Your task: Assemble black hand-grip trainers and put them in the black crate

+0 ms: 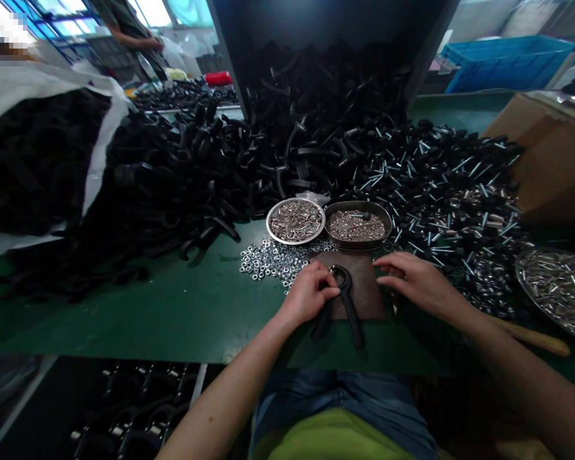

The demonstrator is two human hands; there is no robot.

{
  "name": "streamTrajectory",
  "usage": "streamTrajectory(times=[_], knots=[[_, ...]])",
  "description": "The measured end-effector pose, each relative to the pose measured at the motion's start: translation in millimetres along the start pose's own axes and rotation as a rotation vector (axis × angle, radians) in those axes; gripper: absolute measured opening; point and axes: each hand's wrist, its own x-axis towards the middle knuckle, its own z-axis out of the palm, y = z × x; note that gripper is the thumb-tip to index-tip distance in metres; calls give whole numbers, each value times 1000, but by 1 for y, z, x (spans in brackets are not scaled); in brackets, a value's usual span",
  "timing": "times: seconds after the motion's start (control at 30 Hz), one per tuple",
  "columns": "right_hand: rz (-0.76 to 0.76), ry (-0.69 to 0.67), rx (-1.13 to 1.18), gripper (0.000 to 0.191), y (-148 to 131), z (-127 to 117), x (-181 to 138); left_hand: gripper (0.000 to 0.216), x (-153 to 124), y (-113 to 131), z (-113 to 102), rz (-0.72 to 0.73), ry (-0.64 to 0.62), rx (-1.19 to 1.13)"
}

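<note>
My left hand [311,292] pinches the upper end of a black two-legged clamp-like part [349,306], near a small shiny metal piece. The part has a ring-shaped top, and its legs spread toward me over a brown square plate [368,295]. To the right of the plate, my right hand [414,281] hovers with thumb and forefinger apart and nothing visible between them. Its other fingers are partly hidden. Behind my left hand lies a spread of small nuts [268,259]. A round dish [269,225] and an oval tin [329,239] of small metal parts stand beyond the plate.
Black curved parts [211,160] heap across the back and left, beside a white sack [100,160]. Black-headed bolts [441,185] pile at right, near a cardboard box [541,153] and a tray of metal pins [560,287]. A wooden handle [536,337] lies by my right forearm. Someone stands far left.
</note>
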Motion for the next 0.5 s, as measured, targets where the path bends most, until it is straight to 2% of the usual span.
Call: streamTrajectory(times=[0.13, 0.27, 0.37, 0.5], knots=[[73, 23, -254, 29, 48, -6, -61, 4, 6, 2, -1, -61, -67, 30], [110, 52, -414, 26, 75, 3, -90, 5, 9, 0, 0, -114, -94, -2], [136, 71, -460, 27, 72, 7, -90, 3, 8, -2, 0, -62, -104, -1], [265, 61, -383, 32, 39, 0, -79, 4, 9, -3, 0, -22, -111, 36]])
